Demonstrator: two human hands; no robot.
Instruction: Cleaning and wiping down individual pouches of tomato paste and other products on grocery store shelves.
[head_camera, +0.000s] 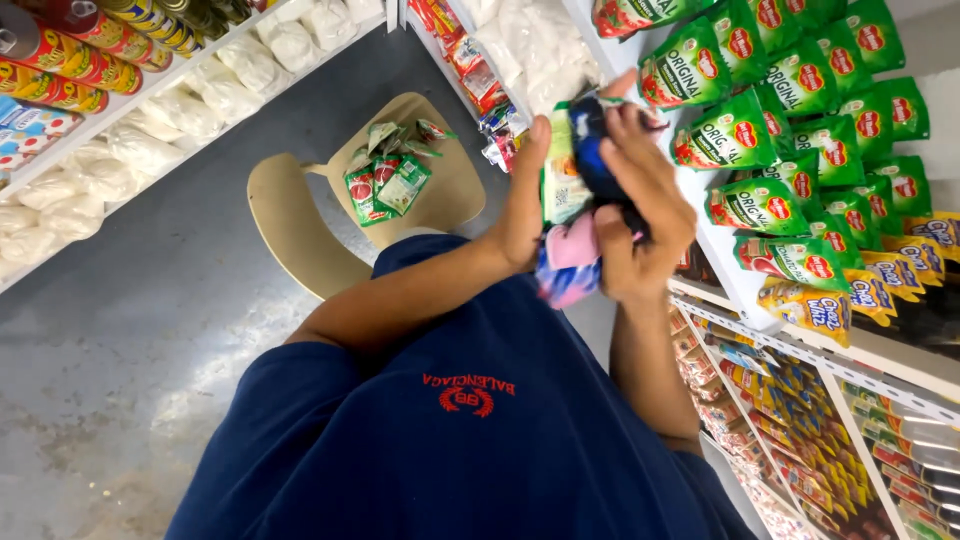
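Note:
Both my hands are raised in front of my chest, holding a bundle of small sachets (572, 215) between them: pale green, dark blue and pink packets. My left hand (522, 205) supports the bundle from the left side, thumb up along the green packets. My right hand (640, 200) wraps over the dark blue packets from the right and top. The bundle is level with the edge of the shelf (720, 250) on the right, which carries green snack pouches (760, 130).
A beige plastic chair (300, 225) stands in the aisle, with several green and red sachets (388, 172) on its seat. Shelves on the left hold cans (60, 60) and white bags (150, 135). Yellow packets (810, 310) and small goods fill the lower right shelves. Grey concrete floor (120, 360).

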